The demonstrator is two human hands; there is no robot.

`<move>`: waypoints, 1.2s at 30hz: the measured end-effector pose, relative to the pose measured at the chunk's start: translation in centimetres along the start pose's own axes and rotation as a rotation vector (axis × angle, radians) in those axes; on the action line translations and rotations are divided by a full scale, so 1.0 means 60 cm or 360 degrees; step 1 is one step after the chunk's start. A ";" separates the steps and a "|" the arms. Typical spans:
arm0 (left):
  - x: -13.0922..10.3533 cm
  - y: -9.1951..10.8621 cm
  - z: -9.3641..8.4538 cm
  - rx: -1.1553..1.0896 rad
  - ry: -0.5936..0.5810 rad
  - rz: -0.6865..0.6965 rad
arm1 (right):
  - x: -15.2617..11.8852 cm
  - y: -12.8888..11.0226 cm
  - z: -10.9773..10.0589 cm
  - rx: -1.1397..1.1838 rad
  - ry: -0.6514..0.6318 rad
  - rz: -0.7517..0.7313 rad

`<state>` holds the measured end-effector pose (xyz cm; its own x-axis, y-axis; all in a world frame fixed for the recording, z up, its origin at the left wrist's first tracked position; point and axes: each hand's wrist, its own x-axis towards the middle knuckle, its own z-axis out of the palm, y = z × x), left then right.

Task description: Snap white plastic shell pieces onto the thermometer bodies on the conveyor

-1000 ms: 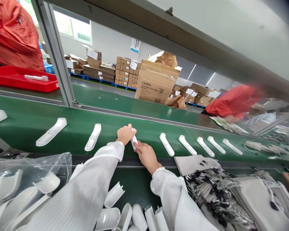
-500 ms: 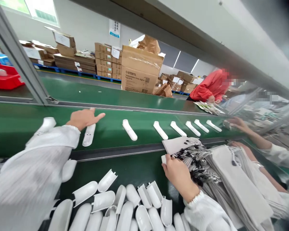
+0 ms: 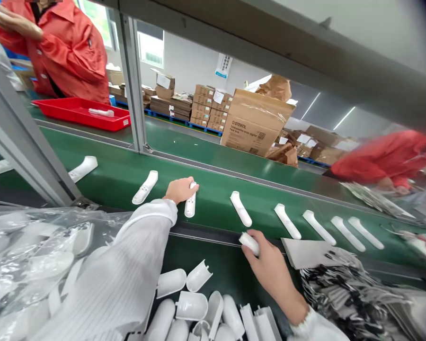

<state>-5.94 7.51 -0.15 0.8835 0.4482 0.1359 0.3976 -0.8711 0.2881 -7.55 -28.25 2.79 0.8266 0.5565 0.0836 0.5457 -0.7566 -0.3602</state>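
My left hand (image 3: 180, 190) is closed on the upper end of a white handheld device (image 3: 190, 204) lying on the green conveyor belt. Its thumb and fingers wrap that end, and the lower end with small buttons shows. Held between the thumb and fingers of my right hand (image 3: 270, 260) is a short white plastic cover (image 3: 249, 243), above the belt's near edge. More white devices lie spaced along the belt, one (image 3: 145, 187) left of my left hand and one (image 3: 241, 209) between my hands. Below, loose white covers (image 3: 191, 305) are piled on the near green surface.
A bag of white parts (image 3: 31, 265) lies at left, grey pouches with black-tipped cords (image 3: 355, 284) at right. A metal post (image 3: 133, 85) and an overhead beam frame the belt. Beyond are a red tray (image 3: 81, 113), a carton (image 3: 255, 123) and people in red; another person's hand is far right.
The view has turned left, bringing in the red tray and a person in red. My left hand has closed on the device. My right hand has moved away from the pouches with the cover.
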 end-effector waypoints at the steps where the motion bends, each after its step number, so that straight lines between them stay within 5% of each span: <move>1: 0.000 0.003 0.003 -0.0006 0.0009 -0.0009 | 0.020 -0.024 0.009 0.0122 0.0000 -0.0049; 5: 0.000 0.017 0.012 -0.0027 0.0052 -0.0100 | 0.112 -0.125 0.056 0.0342 -0.0002 -0.0178; 9: -0.003 0.032 0.021 -0.0026 0.0169 -0.0083 | 0.155 -0.183 0.087 0.0082 -0.0040 -0.0270; 20: -0.002 0.082 0.037 -0.0039 0.0155 -0.0074 | 0.150 -0.138 0.081 -0.0385 -0.0198 -0.0553; 24: -0.003 0.098 0.013 0.0105 0.0113 0.0094 | 0.143 -0.137 0.050 -0.0420 -0.0176 -0.0505; 28: -0.002 0.057 -0.042 0.0171 0.0344 0.0113 | 0.082 -0.156 0.010 -0.0057 -0.0353 -0.1037; 31: -0.002 -0.013 -0.076 0.0113 0.0256 0.0003 | 0.034 -0.169 0.003 -0.0014 -0.0723 -0.1440; 36: -0.019 -0.094 -0.065 -0.0028 -0.0048 0.0179 | 0.021 -0.172 0.015 -0.0063 -0.0875 -0.1404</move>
<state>-10.12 12.70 1.74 0.9295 0.3413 0.1396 0.2914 -0.9118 0.2893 -12.28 -19.43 5.80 -0.0395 0.9899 -0.1359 0.9385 -0.0099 -0.3452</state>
